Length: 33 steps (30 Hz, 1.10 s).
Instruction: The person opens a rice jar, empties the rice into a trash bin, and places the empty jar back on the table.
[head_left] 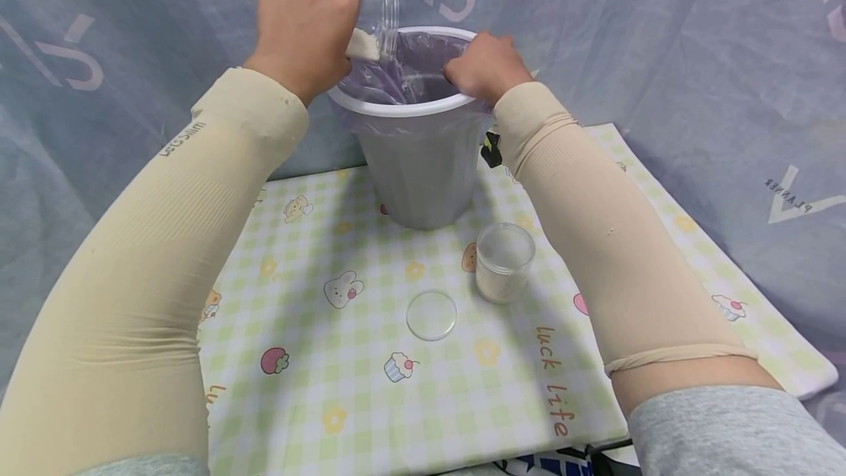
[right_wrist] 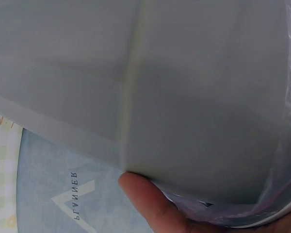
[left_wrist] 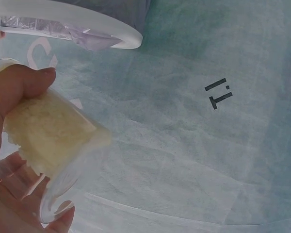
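Observation:
My left hand grips a clear plastic jar tipped sideways, its mouth over the near-left part of a grey trash can. Pale, grainy stuff lies along the jar's lower side in the left wrist view, with the thumb and fingers wrapped around the jar. A thin purple bag lines the can and folds over its white rim. At the right side of that rim, my right hand holds on with the fingers inside, and its thumb lies against the outer wall.
A second clear jar, partly filled with pale stuff, stands on the checkered tablecloth in front of the can. A clear round lid lies to its left. Bluish cloth hangs behind the table. Something small and black shows beside the can.

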Each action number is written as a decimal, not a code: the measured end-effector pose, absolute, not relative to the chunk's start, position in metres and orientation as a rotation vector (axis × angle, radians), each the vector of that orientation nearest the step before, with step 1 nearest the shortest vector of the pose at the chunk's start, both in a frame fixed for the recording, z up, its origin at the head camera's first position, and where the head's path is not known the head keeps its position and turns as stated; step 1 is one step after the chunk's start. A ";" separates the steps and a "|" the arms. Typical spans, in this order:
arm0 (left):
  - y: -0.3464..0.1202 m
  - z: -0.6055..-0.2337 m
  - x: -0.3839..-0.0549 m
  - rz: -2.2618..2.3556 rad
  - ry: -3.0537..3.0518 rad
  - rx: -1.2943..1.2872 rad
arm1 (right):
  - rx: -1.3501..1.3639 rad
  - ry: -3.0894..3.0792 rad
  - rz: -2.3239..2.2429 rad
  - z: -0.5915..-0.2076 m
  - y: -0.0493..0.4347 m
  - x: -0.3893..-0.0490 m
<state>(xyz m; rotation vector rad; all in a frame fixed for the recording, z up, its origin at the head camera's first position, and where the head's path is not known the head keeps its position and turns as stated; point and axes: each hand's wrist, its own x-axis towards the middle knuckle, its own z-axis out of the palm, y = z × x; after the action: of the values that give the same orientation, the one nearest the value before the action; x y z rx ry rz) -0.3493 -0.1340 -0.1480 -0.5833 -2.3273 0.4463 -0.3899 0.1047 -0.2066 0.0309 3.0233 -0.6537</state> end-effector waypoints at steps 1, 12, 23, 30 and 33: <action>-0.134 -0.148 -0.350 0.447 -2.327 -0.584 | 0.031 3.024 -0.653 -0.207 0.105 -0.390; -0.135 -0.148 -0.352 0.453 -2.284 -0.603 | 0.047 3.025 -0.664 -0.206 0.104 -0.390; -0.134 -0.146 -0.352 0.468 -2.285 -0.602 | 0.058 3.024 -0.665 -0.205 0.104 -0.389; -0.133 -0.146 -0.352 0.477 -2.278 -0.604 | 0.056 3.023 -0.663 -0.206 0.103 -0.389; -0.133 -0.146 -0.351 0.475 -2.281 -0.606 | 0.055 3.026 -0.656 -0.206 0.103 -0.389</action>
<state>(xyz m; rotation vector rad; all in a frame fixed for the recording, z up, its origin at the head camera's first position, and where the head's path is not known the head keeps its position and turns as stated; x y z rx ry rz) -0.3513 -0.1332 -0.1456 -0.6061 -2.2808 0.4752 -0.3894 0.1028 -0.2059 0.0547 3.0258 -0.6556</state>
